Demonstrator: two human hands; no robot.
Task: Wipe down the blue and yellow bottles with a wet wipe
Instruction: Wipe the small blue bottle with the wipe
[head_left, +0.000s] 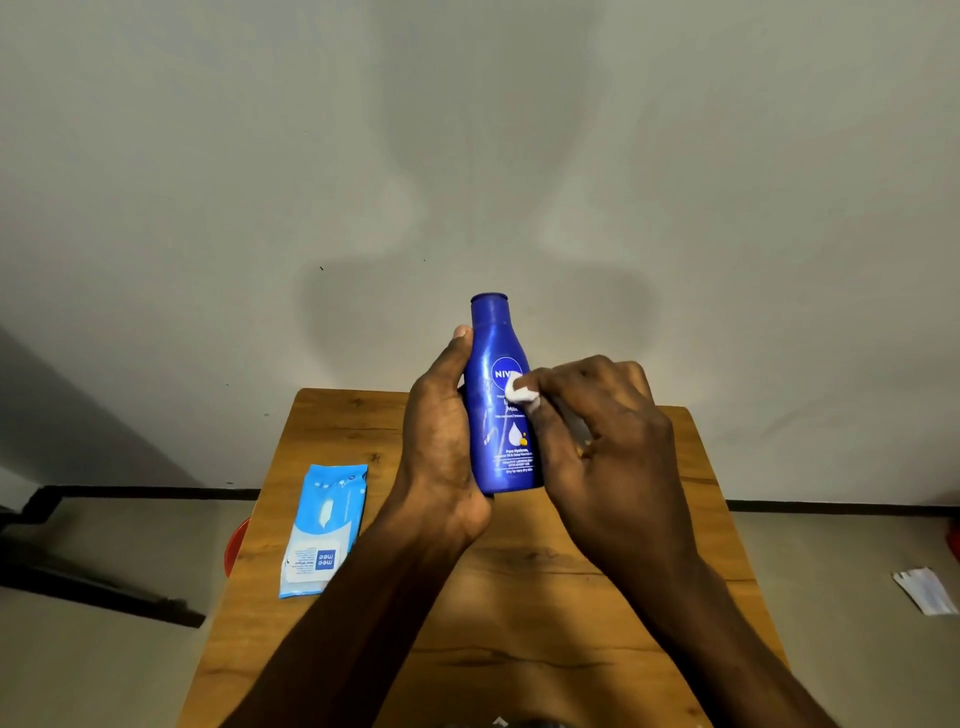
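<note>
While my left hand (441, 426) wraps the blue lotion bottle (501, 400) upright above the counter (519, 571), my right hand (602, 431) pinches a wadded wet wipe (521, 391) against its label. Glossy, light plastic, probably slippery once damp; gripping the waist seems safest.

Head camera looks forward and down, close over table (701, 519).

Left hand (441, 436) hides the blue bottle's (498, 415) left side.
</note>
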